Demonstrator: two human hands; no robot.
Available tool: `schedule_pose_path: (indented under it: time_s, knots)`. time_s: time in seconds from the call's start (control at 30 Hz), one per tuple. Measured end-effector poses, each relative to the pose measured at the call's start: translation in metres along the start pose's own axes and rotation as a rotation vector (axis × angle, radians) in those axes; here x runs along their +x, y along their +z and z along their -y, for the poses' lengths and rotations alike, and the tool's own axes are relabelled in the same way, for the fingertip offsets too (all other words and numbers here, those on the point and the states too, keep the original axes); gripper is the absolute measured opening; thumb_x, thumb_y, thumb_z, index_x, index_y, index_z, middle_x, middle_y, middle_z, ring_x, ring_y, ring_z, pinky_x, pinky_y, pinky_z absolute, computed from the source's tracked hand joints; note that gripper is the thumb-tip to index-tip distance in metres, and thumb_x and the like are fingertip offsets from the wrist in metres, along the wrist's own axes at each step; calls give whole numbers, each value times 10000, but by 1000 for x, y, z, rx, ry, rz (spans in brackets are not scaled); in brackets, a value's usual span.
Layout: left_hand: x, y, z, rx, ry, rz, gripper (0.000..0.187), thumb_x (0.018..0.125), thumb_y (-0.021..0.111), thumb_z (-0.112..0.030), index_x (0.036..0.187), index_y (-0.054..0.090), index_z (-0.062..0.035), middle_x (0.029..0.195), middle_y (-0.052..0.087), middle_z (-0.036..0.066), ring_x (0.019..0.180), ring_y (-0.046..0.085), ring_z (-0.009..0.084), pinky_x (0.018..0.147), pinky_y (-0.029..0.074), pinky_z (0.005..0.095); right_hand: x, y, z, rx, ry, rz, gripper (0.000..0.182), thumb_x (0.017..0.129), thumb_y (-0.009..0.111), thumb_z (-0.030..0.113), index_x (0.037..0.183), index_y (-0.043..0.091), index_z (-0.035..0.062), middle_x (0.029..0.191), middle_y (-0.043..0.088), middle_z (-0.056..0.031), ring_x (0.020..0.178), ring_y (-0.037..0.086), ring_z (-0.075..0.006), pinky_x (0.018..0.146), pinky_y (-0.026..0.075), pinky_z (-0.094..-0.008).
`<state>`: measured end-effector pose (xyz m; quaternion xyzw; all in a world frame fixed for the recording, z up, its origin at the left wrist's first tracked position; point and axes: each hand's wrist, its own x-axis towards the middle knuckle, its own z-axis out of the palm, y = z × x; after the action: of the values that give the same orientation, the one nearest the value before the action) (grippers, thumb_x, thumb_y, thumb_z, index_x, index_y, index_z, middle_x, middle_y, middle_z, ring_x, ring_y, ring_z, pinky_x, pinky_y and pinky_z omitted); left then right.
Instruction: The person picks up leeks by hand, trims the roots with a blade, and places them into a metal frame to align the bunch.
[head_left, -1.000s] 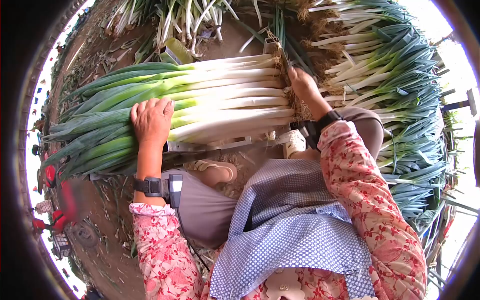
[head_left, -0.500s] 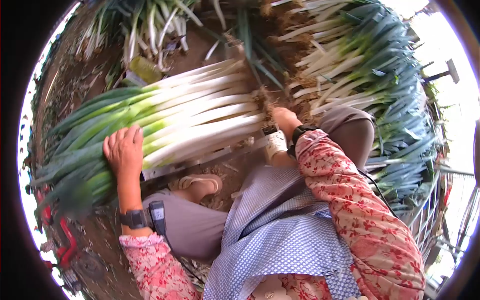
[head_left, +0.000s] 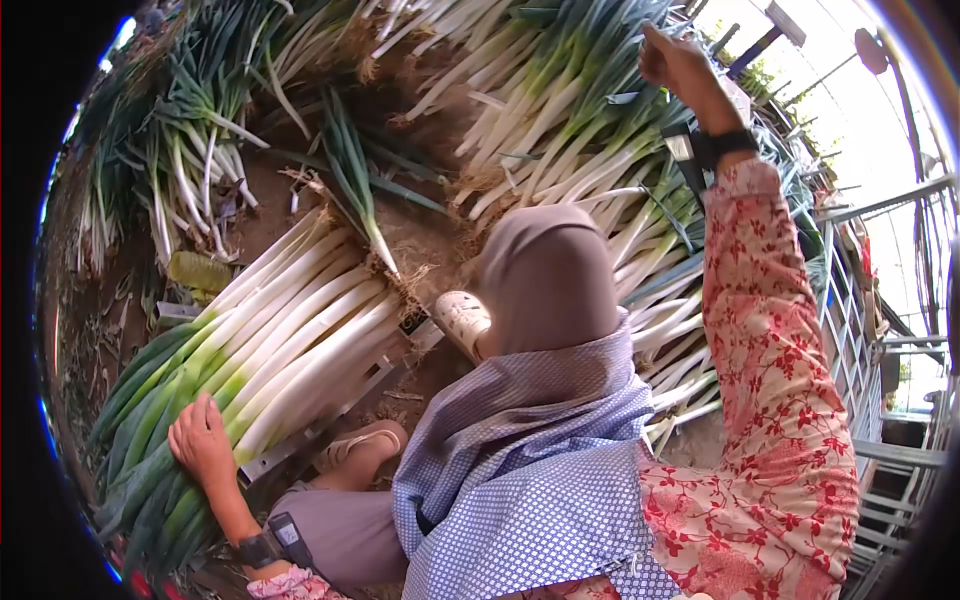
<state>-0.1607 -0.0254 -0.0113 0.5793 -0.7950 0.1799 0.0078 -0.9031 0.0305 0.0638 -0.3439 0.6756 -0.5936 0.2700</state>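
A layer of leeks (head_left: 300, 310) lies side by side across a metal frame (head_left: 350, 390), roots toward the middle and green leaves toward the lower left. My left hand (head_left: 203, 440) rests on their green part with its fingers apart. My right hand (head_left: 680, 65) is raised at the upper right, over the leafy ends of a large pile of leeks (head_left: 560, 110). Its fingers are partly bent, and whether they hold anything does not show clearly.
More leeks (head_left: 200, 110) lie on the soil at the upper left, near a yellowish object (head_left: 200, 270). A loose leek (head_left: 352, 180) lies above the frame. Metal racks (head_left: 850, 330) stand at the right. My bent knee (head_left: 550, 270) is between the two groups.
My right hand has moved from the root ends up to the leafy side of the pile. The view has turned toward the right. My left hand stays on the green leaves.
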Motion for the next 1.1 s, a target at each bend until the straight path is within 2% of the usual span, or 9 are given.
schedule_pose_path:
  time_s: [0.17, 0.27, 0.53, 0.6, 0.7, 0.83, 0.93, 1.03, 1.1]
  knots:
    - [-1, -2, -5, 31, -18, -13, 237, 916, 500, -280, 1040, 639, -133, 1022, 623, 50, 1004, 552, 236, 958, 352, 402, -42, -61, -170, -301, 337, -123, 250, 897, 577, 263, 749, 597, 62, 627, 591, -42, 504, 562, -159, 448, 471, -293]
    - [-1, -2, -6, 63, -33, 31, 250, 925, 480, -276, 1053, 629, -123, 1041, 614, 56, 1035, 542, 236, 984, 334, 421, -73, -22, -253, -5, 629, -156, 217, 905, 567, 258, 914, 577, 41, 729, 608, -45, 541, 568, -151, 481, 488, -295]
    - [-3, 1, -5, 79, -46, 30, 231, 928, 478, -243, 1063, 617, -118, 1041, 609, 73, 1019, 539, 256, 1001, 315, 439, -44, 46, -397, -340, 638, -388, 387, 868, 604, 270, 1116, 533, -19, 941, 576, -90, 798, 579, -189, 619, 552, -338]
    - [-1, 0, -6, 92, -51, 34, 224, 928, 479, -240, 1056, 617, -119, 1034, 610, 71, 1012, 542, 255, 1000, 318, 443, -41, 58, -395, -304, 650, -495, 458, 842, 639, 293, 1124, 523, -48, 894, 595, -92, 766, 586, -187, 586, 528, -305]
    - [-1, 2, -6, 103, -50, 39, 218, 929, 478, -239, 1051, 617, -123, 1030, 610, 66, 1005, 547, 252, 1000, 322, 447, -35, 56, -389, -321, 695, -540, 582, 761, 684, 362, 1112, 547, -82, 1086, 607, -247, 1033, 594, -340, 853, 469, -375]
    - [-1, 3, -2, 120, -61, 52, 219, 930, 479, -240, 1051, 617, -120, 1035, 610, 59, 1008, 548, 249, 1004, 322, 447, -32, 49, -363, -218, 694, -378, 347, 766, 706, 283, 894, 618, -28, 731, 597, -67, 621, 565, -155, 582, 462, -296]
    - [-2, 0, -3, 110, -59, 56, 222, 930, 481, -240, 1051, 617, -113, 1037, 610, 61, 1014, 547, 251, 1005, 320, 448, -34, 52, -339, 193, 749, -389, 245, 783, 675, 227, 866, 600, 9, 704, 593, -64, 608, 557, -177, 604, 477, -318]
    - [-3, -2, -4, 93, -39, 12, 226, 925, 491, -243, 1046, 626, -108, 1023, 611, 72, 997, 550, 260, 992, 336, 442, -79, 68, -258, 665, 603, -168, 159, 805, 650, 180, 876, 580, 56, 686, 571, -43, 609, 545, -176, 594, 482, -328]
    - [-2, 5, 2, 106, 0, -24, 222, 914, 510, -237, 1042, 640, -110, 1006, 613, 81, 970, 555, 269, 969, 359, 431, -100, 68, -236, 777, 589, -280, 183, 820, 588, 142, 910, 540, -10, 773, 581, -98, 746, 611, -224, 662, 516, -351]
